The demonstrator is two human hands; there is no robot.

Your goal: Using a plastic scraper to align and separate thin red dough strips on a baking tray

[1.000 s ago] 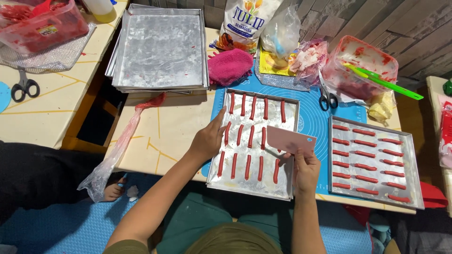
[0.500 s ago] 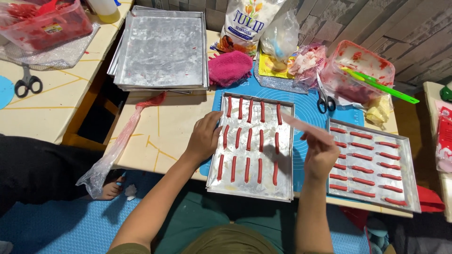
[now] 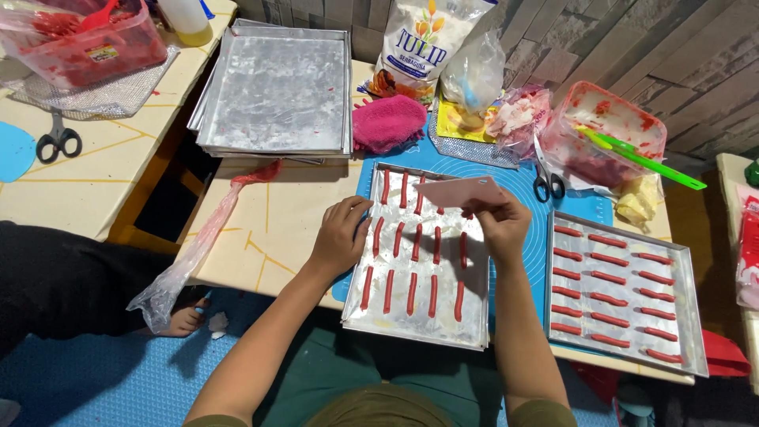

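A metal baking tray point(image 3: 411, 320) lies in front of me on a blue mat point(image 3: 522, 182), with several red dough strips point(image 3: 412, 292) laid in rows on it. My left hand point(image 3: 340, 236) rests on the tray's left edge, fingers curled on the rim. My right hand point(image 3: 500, 224) is over the tray's upper right part and holds a flat pink scraper card point(image 3: 462, 191) level above the far strips.
A second tray point(image 3: 624, 296) of red strips sits to the right. A stack of bare trays point(image 3: 277, 87), a pink cloth point(image 3: 387, 122), a flour bag point(image 3: 427, 39), scissors point(image 3: 545, 186), a tub with a green spatula point(image 3: 609, 130) and a limp piping bag point(image 3: 198, 245) surround it.
My right hand has carried the pink scraper from the tray's right side up toward its far end. My left hand stays on the tray's left edge.
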